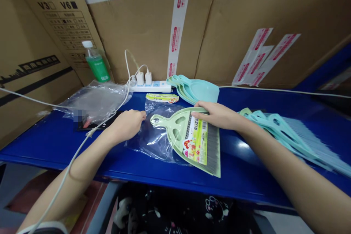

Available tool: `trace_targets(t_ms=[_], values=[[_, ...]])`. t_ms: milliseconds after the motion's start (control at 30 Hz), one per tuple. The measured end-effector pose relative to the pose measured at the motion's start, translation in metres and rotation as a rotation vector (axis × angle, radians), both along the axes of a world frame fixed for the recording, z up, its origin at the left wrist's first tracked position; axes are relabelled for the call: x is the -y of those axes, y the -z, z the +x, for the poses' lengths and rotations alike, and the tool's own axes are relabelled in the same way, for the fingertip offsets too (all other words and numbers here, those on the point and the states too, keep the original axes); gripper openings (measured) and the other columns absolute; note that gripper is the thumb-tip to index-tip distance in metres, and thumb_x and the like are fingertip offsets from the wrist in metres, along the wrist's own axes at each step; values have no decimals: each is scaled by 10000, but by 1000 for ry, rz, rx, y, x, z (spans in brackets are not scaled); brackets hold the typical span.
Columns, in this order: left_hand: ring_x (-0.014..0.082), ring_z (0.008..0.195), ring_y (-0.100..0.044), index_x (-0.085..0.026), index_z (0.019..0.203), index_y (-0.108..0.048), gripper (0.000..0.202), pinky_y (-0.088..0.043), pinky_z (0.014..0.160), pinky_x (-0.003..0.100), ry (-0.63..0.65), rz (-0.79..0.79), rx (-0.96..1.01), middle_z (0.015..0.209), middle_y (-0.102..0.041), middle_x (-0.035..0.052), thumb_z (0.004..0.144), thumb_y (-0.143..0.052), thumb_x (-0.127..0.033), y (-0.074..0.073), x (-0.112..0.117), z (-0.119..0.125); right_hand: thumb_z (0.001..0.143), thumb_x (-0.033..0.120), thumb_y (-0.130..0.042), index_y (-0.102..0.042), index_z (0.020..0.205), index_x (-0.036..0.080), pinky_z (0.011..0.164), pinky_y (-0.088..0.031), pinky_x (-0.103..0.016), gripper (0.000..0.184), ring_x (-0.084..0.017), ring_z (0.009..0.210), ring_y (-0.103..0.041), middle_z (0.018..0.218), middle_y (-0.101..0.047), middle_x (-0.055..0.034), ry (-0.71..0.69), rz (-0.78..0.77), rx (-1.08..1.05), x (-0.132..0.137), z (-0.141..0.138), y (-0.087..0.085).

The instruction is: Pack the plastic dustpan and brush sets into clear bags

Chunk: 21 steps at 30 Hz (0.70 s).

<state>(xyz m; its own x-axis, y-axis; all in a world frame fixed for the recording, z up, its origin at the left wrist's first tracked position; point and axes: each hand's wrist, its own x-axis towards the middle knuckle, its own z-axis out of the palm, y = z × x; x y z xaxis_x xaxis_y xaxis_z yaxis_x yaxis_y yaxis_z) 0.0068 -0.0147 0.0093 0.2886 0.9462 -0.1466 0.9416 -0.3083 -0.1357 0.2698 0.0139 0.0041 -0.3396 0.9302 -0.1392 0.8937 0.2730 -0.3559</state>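
A pale green dustpan [168, 126] lies over a clear plastic bag [150, 142] in the middle of the table, its handle pointing left. Against the pan are a brush with dark bristles [213, 150] and a yellow-green label card [202, 142]. My right hand [216, 114] grips the pan's far edge, thumb over the card and brush. On the other side, my left hand [128, 124] is closed at the bag's upper left edge, pinching the film. Whether the handle end is inside the bag or only on top of it, I cannot tell.
Several dustpans [204, 89] are stacked behind; several light-blue brushes [287, 135] lie right. More label cards [161, 97], a power strip [156, 86], a stack of clear bags [95, 97] and a green bottle [97, 66] stand along the cardboard. A white cable [79, 150] crosses my left arm.
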Motion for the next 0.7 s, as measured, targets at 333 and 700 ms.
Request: trace_targets(t_ms=[333,700], values=[[232,748,-667,-174,891,-607,287,-461,675,298,29,53,74,757,-686,69,898,-321,-143,1,-4,-2,834,506,-356,-497,962,222,654,-413,-350,342,-248,792,-620,877,-672,-81,28,-4,-31,6,-9,6],[183,705,-635,-185,877,-635,254,-443,662,264,-30,37,121,761,-682,43,909,-389,-244,5,-8,-2,819,491,-346,-541,953,180,742,-426,-393,391,-274,885,-594,977,-637,-138,-57,247,-145,2,-12,22]])
